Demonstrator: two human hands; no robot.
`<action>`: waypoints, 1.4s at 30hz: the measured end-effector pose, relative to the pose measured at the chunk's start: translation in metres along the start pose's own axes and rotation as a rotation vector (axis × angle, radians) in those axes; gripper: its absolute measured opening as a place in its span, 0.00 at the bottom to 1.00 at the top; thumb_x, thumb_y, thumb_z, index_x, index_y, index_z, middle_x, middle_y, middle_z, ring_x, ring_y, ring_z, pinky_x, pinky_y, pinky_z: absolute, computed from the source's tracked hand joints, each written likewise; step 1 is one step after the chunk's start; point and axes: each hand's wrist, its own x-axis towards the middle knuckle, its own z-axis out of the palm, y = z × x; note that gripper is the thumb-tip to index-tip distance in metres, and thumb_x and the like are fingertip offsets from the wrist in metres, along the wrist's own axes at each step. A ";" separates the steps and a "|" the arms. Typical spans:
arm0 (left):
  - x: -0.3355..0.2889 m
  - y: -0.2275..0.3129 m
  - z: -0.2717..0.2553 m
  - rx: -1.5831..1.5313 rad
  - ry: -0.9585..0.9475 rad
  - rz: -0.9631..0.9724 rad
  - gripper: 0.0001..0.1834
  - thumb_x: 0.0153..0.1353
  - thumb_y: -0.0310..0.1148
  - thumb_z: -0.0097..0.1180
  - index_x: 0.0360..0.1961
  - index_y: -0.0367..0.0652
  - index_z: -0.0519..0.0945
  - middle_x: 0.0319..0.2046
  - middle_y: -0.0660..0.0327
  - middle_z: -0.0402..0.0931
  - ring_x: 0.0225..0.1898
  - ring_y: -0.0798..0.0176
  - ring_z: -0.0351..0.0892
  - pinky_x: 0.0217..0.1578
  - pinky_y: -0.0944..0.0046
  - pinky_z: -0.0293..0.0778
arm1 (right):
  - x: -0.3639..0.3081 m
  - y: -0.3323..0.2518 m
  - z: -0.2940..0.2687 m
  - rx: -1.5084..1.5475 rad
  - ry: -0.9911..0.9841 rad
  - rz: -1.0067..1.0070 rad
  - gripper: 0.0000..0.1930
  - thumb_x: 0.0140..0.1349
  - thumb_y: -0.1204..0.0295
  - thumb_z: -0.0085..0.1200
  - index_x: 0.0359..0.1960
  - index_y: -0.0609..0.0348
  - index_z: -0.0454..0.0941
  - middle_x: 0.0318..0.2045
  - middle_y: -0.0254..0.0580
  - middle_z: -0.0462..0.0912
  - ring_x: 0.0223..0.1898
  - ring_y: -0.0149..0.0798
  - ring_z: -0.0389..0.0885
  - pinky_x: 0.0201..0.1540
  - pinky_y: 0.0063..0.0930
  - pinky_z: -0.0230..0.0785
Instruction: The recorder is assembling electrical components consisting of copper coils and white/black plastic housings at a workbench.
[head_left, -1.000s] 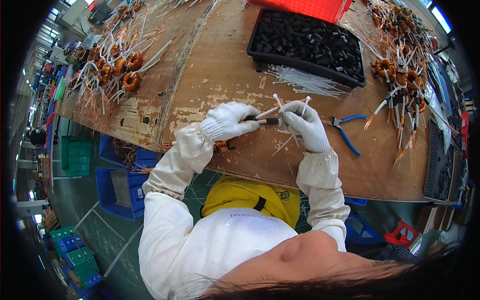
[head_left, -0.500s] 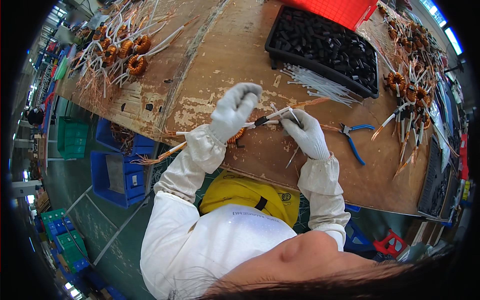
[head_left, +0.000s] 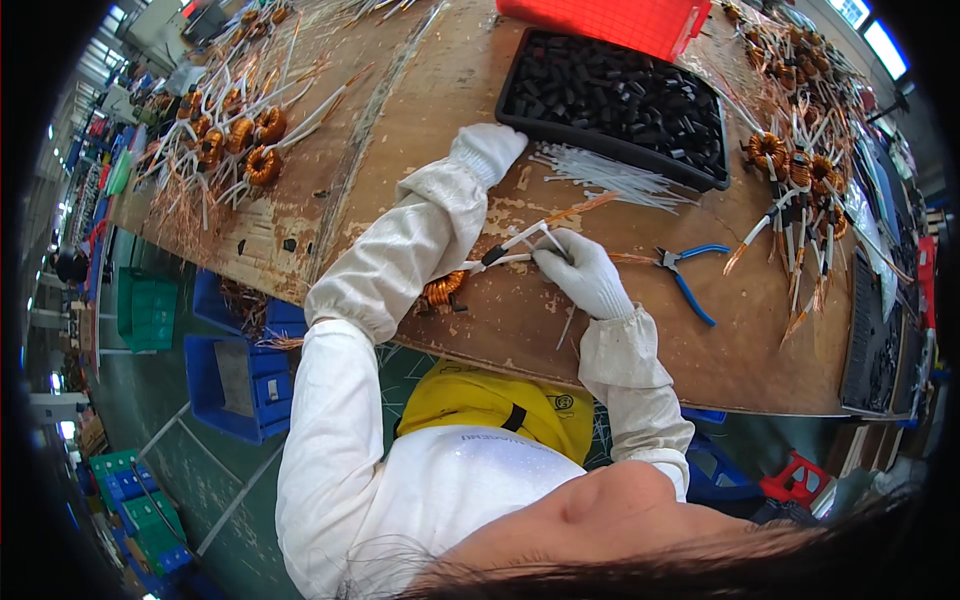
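Note:
My right hand, in a white glove, is closed on the white-sleeved wire leads of a copper-wound ring coil. A thin white cable tie is around the leads at my fingertips, its tail sticking out. A black sleeve sits on the leads between hand and coil. The coil lies near the table's front edge, partly behind my left forearm. My left hand, also gloved, reaches to the near left corner of a black tray, beside a pile of white cable ties. Its fingers are mostly hidden.
Small black pieces fill the tray, and a red plastic basket stands behind it. Blue-handled cutters lie right of my right hand. Several coils lie heaped at left and right. Blue bins stand below the table's left edge.
My left hand has moved away from the coil leads, forward to the tray corner by the cable ties. My right hand keeps its hold on the leads. The whole view has shifted slightly.

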 end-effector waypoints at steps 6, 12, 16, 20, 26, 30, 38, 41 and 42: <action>-0.029 -0.006 -0.049 -0.416 0.450 0.104 0.21 0.64 0.36 0.59 0.58 0.49 0.78 0.45 0.50 0.84 0.47 0.46 0.85 0.45 0.48 0.82 | -0.006 -0.008 -0.006 -0.047 -0.020 0.036 0.16 0.65 0.62 0.56 0.44 0.63 0.82 0.27 0.46 0.83 0.29 0.36 0.80 0.37 0.32 0.73; -0.043 -0.009 -0.057 -0.697 0.611 0.125 0.19 0.68 0.34 0.58 0.60 0.46 0.77 0.43 0.54 0.85 0.43 0.57 0.86 0.46 0.61 0.81 | -0.001 -0.006 -0.004 -0.057 -0.024 -0.037 0.15 0.65 0.63 0.56 0.44 0.64 0.81 0.27 0.48 0.84 0.29 0.38 0.81 0.37 0.33 0.73; -0.091 -0.006 -0.029 -0.843 0.484 0.148 0.16 0.71 0.32 0.54 0.57 0.41 0.79 0.45 0.56 0.86 0.46 0.64 0.85 0.50 0.64 0.80 | -0.004 -0.012 -0.003 -0.071 -0.023 -0.011 0.13 0.66 0.65 0.57 0.43 0.64 0.81 0.27 0.38 0.82 0.30 0.29 0.77 0.36 0.27 0.70; -0.136 -0.001 -0.004 -1.153 0.225 0.084 0.17 0.72 0.32 0.53 0.58 0.36 0.78 0.49 0.54 0.84 0.52 0.64 0.82 0.54 0.65 0.77 | -0.008 -0.017 0.005 -0.108 -0.008 -0.022 0.13 0.66 0.65 0.58 0.45 0.62 0.82 0.30 0.44 0.85 0.32 0.33 0.82 0.38 0.29 0.73; -0.152 0.010 0.023 -1.415 -0.074 -0.053 0.17 0.72 0.33 0.54 0.58 0.37 0.78 0.46 0.57 0.82 0.48 0.67 0.82 0.42 0.69 0.81 | -0.010 -0.017 0.015 -0.109 0.039 -0.116 0.11 0.67 0.69 0.58 0.48 0.59 0.83 0.38 0.44 0.88 0.39 0.34 0.85 0.44 0.28 0.75; -0.156 0.014 0.034 -1.637 0.087 -0.133 0.14 0.72 0.32 0.54 0.55 0.38 0.79 0.44 0.60 0.82 0.45 0.69 0.82 0.40 0.71 0.80 | -0.012 -0.012 0.009 0.337 -0.141 -0.171 0.10 0.67 0.72 0.58 0.48 0.60 0.83 0.38 0.38 0.87 0.39 0.30 0.82 0.44 0.27 0.75; -0.164 0.003 0.044 -1.838 0.026 0.076 0.21 0.74 0.46 0.53 0.50 0.38 0.83 0.46 0.58 0.84 0.46 0.70 0.82 0.46 0.69 0.79 | -0.016 -0.010 0.013 0.169 -0.078 -0.234 0.07 0.64 0.73 0.61 0.40 0.62 0.83 0.32 0.34 0.83 0.34 0.25 0.77 0.40 0.22 0.72; -0.162 0.001 0.045 -1.856 -0.006 0.122 0.22 0.73 0.46 0.54 0.49 0.36 0.84 0.45 0.57 0.85 0.45 0.68 0.82 0.47 0.68 0.78 | -0.015 -0.007 0.016 0.162 -0.030 -0.175 0.06 0.63 0.73 0.62 0.38 0.62 0.82 0.30 0.32 0.82 0.32 0.24 0.76 0.38 0.21 0.71; -0.162 0.000 0.045 -1.857 -0.008 0.118 0.22 0.73 0.46 0.54 0.49 0.36 0.84 0.45 0.57 0.85 0.45 0.68 0.82 0.47 0.68 0.78 | -0.015 -0.007 0.016 0.143 -0.028 -0.132 0.06 0.63 0.72 0.62 0.38 0.62 0.82 0.29 0.32 0.81 0.32 0.23 0.75 0.37 0.21 0.70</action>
